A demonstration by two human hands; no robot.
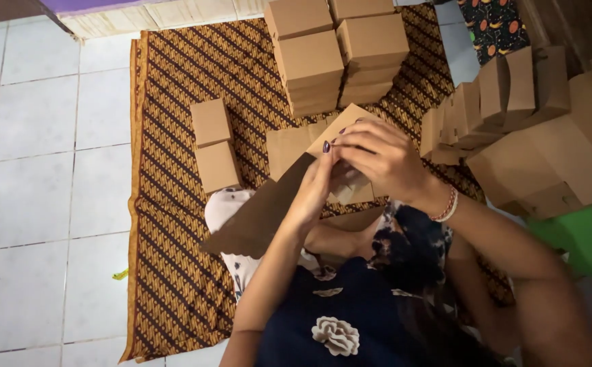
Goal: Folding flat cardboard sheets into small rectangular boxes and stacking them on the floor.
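Nearest the camera, the person's dark flowered garment (350,319) fills the lower frame, and both forearms rise from it toward the middle. The left hand (316,187) lies flat-fingered against a brown cardboard box blank (268,204), pressing along its long dark flap as if to steady the fold. The right hand (381,160), with a beaded bracelet (447,204) at the wrist, curls over the upper corner of the same blank, fingers pinched on its edge; both hands are closed on the cardboard, which is held up above the lap, between the body and the stacks.

Beyond the hands, a patterned brown cloth (180,272) covers the white tiled floor (31,170), likely to keep the boxes clean. Two small folded boxes (214,146) sit on it at left. Farther off stand two tall stacks of finished boxes (340,54), and at right a leaning row of flat unfolded blanks (513,115), within easy reach.
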